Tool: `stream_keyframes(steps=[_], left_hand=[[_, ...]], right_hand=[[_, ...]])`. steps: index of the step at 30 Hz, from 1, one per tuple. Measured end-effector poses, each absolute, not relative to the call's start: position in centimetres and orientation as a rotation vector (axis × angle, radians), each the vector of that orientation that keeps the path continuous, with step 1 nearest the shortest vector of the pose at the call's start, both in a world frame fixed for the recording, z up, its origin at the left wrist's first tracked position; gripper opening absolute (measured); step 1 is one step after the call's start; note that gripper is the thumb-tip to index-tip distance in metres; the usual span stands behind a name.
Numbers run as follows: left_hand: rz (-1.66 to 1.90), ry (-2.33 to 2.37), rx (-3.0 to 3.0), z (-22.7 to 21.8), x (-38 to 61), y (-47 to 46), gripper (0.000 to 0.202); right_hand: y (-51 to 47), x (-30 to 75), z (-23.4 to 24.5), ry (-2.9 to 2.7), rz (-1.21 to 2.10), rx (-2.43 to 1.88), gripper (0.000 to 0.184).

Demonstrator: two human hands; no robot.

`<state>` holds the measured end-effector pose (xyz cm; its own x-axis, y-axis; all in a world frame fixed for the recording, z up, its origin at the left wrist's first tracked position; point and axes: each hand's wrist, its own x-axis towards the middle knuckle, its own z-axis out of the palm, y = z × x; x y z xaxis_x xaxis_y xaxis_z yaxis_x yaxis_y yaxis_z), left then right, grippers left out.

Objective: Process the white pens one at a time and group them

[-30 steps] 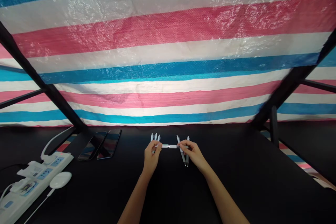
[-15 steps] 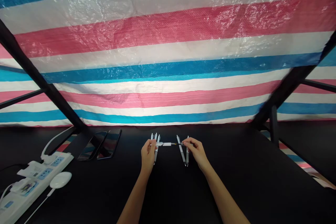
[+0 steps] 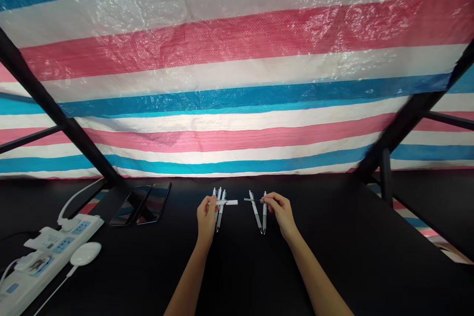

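1. Black table (image 3: 237, 266): its far edge lies just beyond the three pens (image 3: 220, 213), open room on our side of them
2. Our left hand (image 3: 206, 212) pinches the white barrel (image 3: 231, 202), crossing over the three pens
3. Our right hand (image 3: 282, 210) pinches the thin refill (image 3: 249, 200), right of those pens; we are likely mid-disassembly, the next move calling for a steady pinch

No legible text, label, brand, number or sign anywhere in view.

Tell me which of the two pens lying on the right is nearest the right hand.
The rightmost pen, its upper part by the right hand; the other pen lies farther left, slanting more.
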<state>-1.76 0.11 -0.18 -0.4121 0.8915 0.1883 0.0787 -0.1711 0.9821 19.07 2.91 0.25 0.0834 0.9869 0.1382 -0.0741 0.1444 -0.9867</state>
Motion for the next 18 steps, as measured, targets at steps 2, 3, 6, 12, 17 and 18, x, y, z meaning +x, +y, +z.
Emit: stream_keyframes(steps=[2, 3, 6, 12, 17, 18], left_hand=[[1.654, 1.475, 1.13, -0.33, -1.84, 0.16, 0.039], [1.656, 1.48, 1.123, -0.4, -1.88, 0.19, 0.04], [1.661, 1.479, 1.1, -0.45, -1.91, 0.26, 0.04], [1.636, 1.481, 1.122, -0.11, -1.68, 0.08, 0.04], [1.614, 1.491, 1.137, -0.17, -1.55, 0.0, 0.039], [1.614, 1.486, 1.142, -0.2, -1.54, 0.02, 0.04]], right_hand=[[2.88, 19.06, 0.28, -1.156, 1.096, -1.078, 0.015], [2.86, 19.05, 0.31, -1.158, 1.099, -1.078, 0.016], [2.79, 19.01, 0.38, -1.173, 1.097, -1.089, 0.018], [2.72, 18.91, 0.26, -1.223, 1.101, -1.087, 0.02], [2.5, 18.66, 0.48, -1.28, 1.102, -1.09, 0.024], [2.45, 18.6, 0.53, -1.29, 1.103, -1.089, 0.025]])
